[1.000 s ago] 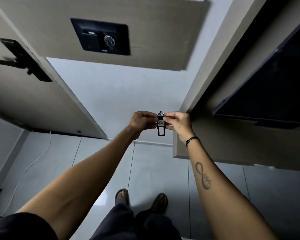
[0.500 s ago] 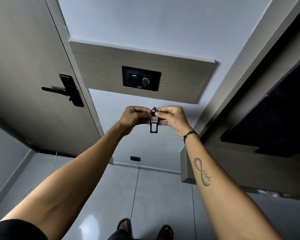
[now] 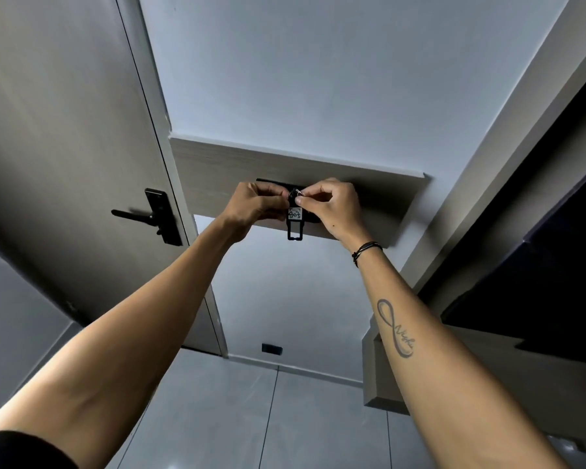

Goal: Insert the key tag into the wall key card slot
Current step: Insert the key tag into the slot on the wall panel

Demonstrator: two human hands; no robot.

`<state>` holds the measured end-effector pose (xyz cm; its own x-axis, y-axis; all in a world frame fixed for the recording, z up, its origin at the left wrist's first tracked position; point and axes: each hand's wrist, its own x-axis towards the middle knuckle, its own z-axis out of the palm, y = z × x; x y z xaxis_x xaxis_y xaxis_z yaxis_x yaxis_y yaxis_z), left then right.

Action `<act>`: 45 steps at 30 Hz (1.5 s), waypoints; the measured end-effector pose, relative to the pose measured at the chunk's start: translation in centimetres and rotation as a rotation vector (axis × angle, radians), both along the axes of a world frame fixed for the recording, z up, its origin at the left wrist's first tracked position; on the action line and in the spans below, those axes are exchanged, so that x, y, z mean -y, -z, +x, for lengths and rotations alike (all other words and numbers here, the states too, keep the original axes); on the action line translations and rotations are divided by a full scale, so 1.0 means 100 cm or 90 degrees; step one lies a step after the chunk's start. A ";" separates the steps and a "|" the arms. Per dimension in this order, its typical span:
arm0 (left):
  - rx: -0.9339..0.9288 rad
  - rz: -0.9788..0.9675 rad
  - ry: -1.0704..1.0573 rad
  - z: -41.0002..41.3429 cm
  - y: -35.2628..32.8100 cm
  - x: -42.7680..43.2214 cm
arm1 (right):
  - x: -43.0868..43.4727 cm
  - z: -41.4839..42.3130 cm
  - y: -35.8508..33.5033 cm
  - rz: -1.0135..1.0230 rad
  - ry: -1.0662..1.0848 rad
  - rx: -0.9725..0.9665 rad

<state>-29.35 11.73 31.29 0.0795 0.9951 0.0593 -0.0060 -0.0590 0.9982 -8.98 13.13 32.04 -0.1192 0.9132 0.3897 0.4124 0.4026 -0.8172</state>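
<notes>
Hanging upright between both hands, key tag [image 3: 294, 221]: black, white label, long axis vertical, open loop end pointing down, ring end up. Left hand [image 3: 252, 207] and right hand [image 3: 330, 206] each pinch its upper part, fingers narrow, likely to square it for insertion. Behind them, mostly hidden: wall key card slot [image 3: 268, 182] on wooden panel [image 3: 379, 194]. Door handle [image 3: 129, 214] well left.

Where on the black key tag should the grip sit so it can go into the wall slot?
Probably at the top, by the ring end, where the left hand and right hand already pinch the key tag from either side. It hangs upright with its narrow open-frame lower end free below the fingers. A side grip up high keeps that end clear to enter the black wall panel behind.
</notes>
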 end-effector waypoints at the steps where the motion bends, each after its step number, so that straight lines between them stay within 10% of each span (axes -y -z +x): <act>1: -0.006 0.004 -0.005 -0.002 -0.005 -0.004 | -0.005 -0.003 -0.005 0.017 0.000 0.004; 45: -0.226 0.190 -0.105 -0.053 -0.020 -0.065 | -0.042 -0.070 -0.024 0.136 0.162 0.207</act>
<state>-34.69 18.24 33.33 -0.0104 0.9396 0.3422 0.3650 -0.3150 0.8761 -16.00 17.34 34.42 -0.0487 0.8325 0.5518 0.7413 0.4004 -0.5387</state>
